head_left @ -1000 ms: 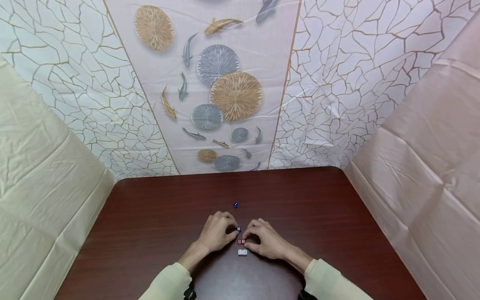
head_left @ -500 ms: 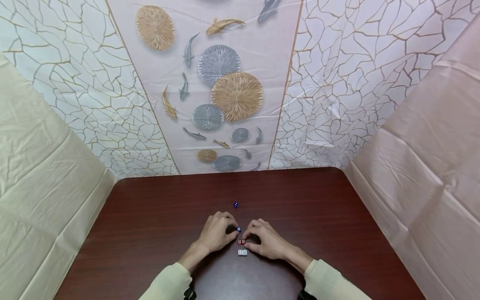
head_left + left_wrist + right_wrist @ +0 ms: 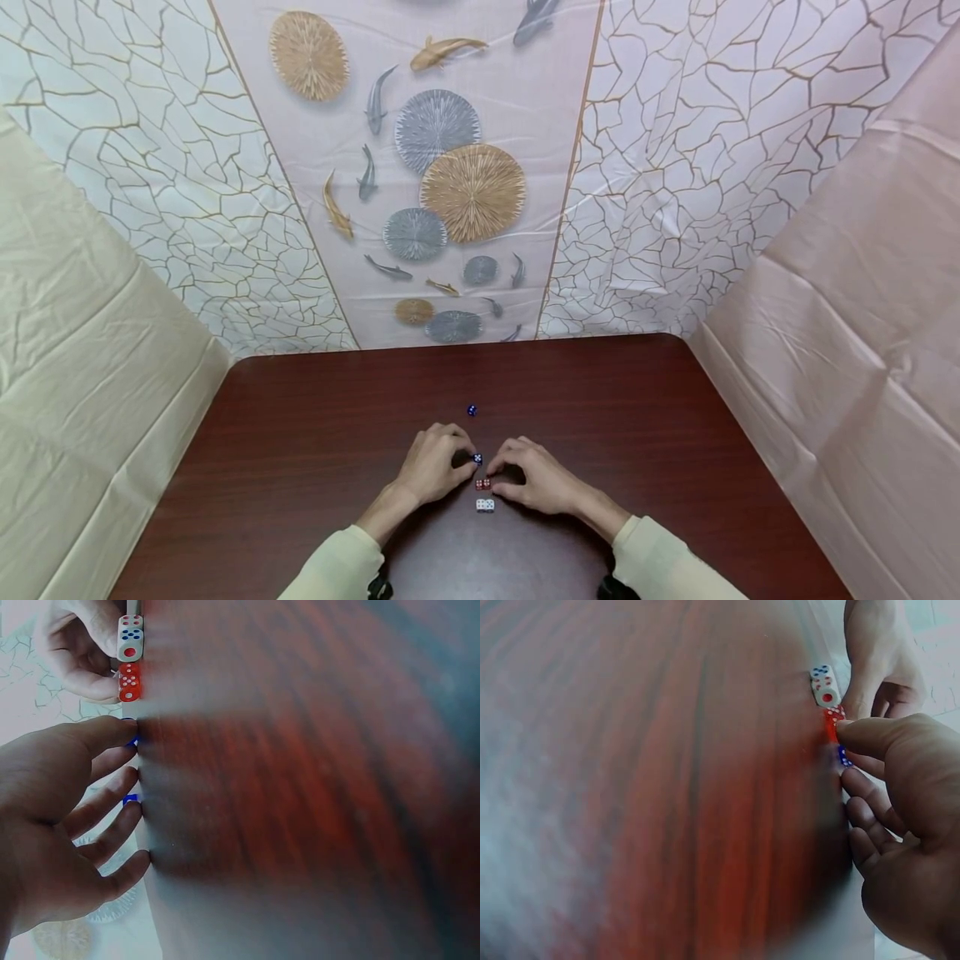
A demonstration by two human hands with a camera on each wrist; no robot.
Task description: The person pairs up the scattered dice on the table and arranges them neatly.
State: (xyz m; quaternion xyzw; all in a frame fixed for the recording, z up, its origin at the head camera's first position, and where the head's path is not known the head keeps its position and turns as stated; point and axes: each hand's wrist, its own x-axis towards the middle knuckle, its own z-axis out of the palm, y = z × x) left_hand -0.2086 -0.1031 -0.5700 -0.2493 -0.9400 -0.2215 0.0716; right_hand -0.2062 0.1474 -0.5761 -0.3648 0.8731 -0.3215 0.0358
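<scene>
Near the middle of the table, my left hand [image 3: 433, 467] pinches a blue die [image 3: 477, 459] between thumb and index finger. In the left wrist view the thumb hides most of that blue die [image 3: 131, 741]. My right hand [image 3: 542, 477] is at the right side of a pair of red dice [image 3: 483, 484], with bent fingers parted around their end; in the right wrist view its thumb overlaps the red dice [image 3: 830, 726]. Two white dice [image 3: 485, 505] sit side by side, closer to the body than the red pair. A second blue die [image 3: 472, 410] lies alone farther back.
The dark reddish-brown table [image 3: 322, 417] has its far edge against a patterned cloth backdrop [image 3: 450, 250]. Pale cloth walls [image 3: 97, 400] flank it on both sides.
My right hand has shifted slightly to the right, away from the red dice. My left hand and all the dice stay where they were.
</scene>
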